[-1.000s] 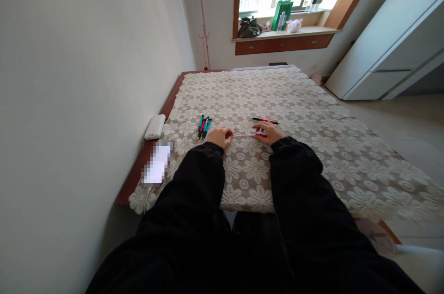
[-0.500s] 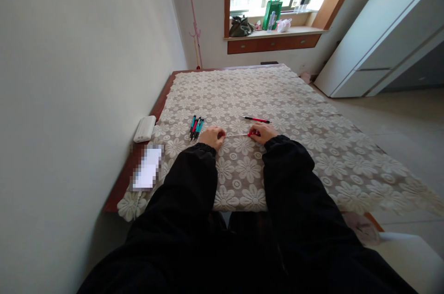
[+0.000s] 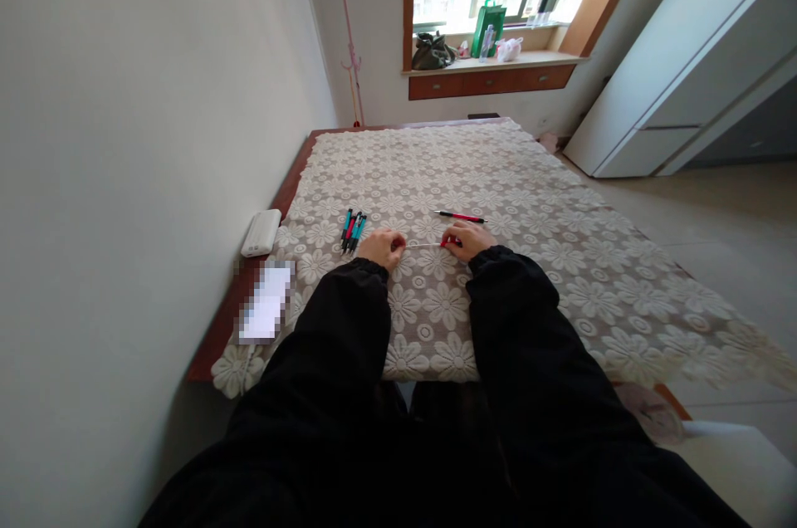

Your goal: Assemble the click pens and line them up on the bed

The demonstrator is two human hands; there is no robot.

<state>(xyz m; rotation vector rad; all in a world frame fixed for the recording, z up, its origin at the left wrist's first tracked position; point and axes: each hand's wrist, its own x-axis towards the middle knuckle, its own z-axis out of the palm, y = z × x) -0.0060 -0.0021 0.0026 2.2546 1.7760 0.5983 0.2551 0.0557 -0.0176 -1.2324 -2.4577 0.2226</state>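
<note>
Between my two hands runs a thin white stick-like piece (image 3: 424,245), level and just over the tablecloth. My left hand (image 3: 381,247) pinches its left end; the fingertips hide that end. At its right end sits a small red piece (image 3: 444,243), mostly covered by the closed fingers of my right hand (image 3: 470,240). What the two pieces belong to is too small to tell. Just beyond my right hand lies a red and black pen (image 3: 461,217). Left of my left hand, several teal and red pens (image 3: 353,231) lie side by side.
A patterned lace tablecloth (image 3: 436,163) covers the table. Along the left edge, by the wall, lie a white power bank (image 3: 261,232) and a blurred-out phone (image 3: 266,302) with a cable. Bags stand on the windowsill (image 3: 529,57) behind.
My right hand has shifted slightly left with the red piece, so the visible stretch of the white stick is a little shorter. My left hand stays nearly still.
</note>
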